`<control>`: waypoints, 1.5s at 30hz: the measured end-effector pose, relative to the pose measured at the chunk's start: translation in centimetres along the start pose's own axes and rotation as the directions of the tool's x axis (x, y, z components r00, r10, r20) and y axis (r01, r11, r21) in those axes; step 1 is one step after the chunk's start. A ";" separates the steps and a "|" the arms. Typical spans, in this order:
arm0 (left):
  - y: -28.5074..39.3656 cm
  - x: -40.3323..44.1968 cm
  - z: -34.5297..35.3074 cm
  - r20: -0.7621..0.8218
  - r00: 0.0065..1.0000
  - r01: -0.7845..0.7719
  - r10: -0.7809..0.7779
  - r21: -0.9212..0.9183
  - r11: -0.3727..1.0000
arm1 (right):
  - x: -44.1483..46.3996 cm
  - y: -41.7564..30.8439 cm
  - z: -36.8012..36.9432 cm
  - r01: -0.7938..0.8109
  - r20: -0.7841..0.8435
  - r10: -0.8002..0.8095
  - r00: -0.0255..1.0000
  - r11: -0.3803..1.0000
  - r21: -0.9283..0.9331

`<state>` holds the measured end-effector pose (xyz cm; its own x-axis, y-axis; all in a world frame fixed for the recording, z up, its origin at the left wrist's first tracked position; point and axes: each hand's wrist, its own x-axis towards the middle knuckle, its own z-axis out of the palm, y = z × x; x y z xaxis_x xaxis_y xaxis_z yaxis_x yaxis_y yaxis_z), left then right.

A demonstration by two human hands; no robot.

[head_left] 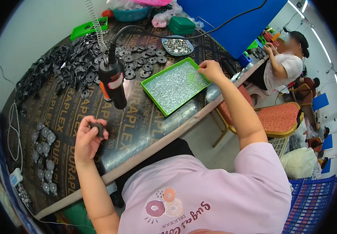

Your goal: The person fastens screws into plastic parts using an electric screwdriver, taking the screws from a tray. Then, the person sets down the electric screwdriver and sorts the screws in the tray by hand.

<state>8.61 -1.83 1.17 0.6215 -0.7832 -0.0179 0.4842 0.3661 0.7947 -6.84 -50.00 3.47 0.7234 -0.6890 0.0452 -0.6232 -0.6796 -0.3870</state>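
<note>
My left hand (pixel 88 137) is closed around a small dark round plastic part (pixel 97 129), held above the table near its front edge. At the right end of a green tray (pixel 163 110), my right hand (pixel 210 71) has its fingers bent together over the rim. Whatever those fingertips hold, if anything, is too small to make out. Many small silvery screws (pixel 172 86) are spread in the tray. Between my hands, a black and orange electric screwdriver (pixel 113 84) hangs upright from a coiled spring, touched by neither hand.
A large pile of black parts (pixel 67 62) covers the table's back left, with round discs (pixel 147 58) beside it. Several assembled-looking parts (pixel 45 148) lie at left. A bowl of metal pieces (pixel 177 46) stands behind the tray. Another person (pixel 283 64) sits at right, near red chairs (pixel 279 117).
</note>
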 end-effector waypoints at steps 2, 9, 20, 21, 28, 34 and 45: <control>-0.2 0.3 -0.8 -0.143 0.989 -0.043 0.042 -0.005 0.999 | 0.3 0.3 0.4 -0.008 0.004 0.008 1.000 0.999 0.041; -0.9 0.9 -3.9 -0.307 0.943 -0.144 0.127 -0.031 0.989 | 0.3 -0.6 0.9 0.033 -0.052 -0.031 0.998 0.999 0.037; -1.0 1.2 -3.8 -0.330 0.931 -0.182 0.155 -0.052 0.982 | 0.9 -0.5 2.2 0.096 -0.046 -0.098 0.994 0.995 -0.030; -1.0 1.2 -3.9 -0.337 0.928 -0.181 0.156 -0.045 0.982 | 1.0 -0.4 2.2 0.104 -0.037 -0.105 0.994 0.994 -0.034; -1.3 1.2 -4.6 -0.330 0.935 -0.157 0.129 -0.059 0.986 | 1.4 0.8 2.9 0.195 -0.067 -0.186 0.980 0.966 0.172; -0.9 0.9 -3.1 -0.398 0.910 -0.146 0.117 -0.043 0.988 | 1.2 0.9 2.7 0.209 -0.052 -0.202 0.978 0.949 0.236; -1.0 0.7 -3.8 -0.362 0.926 -0.127 0.106 -0.033 0.991 | 1.3 1.1 3.1 0.206 -0.080 -0.192 0.978 0.947 0.247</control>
<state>10.93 -0.83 -1.91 0.8500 -0.5045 -0.1515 0.4217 0.4793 0.7697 -5.67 -50.90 0.21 0.8033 -0.5636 0.1924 -0.3677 -0.7235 -0.5843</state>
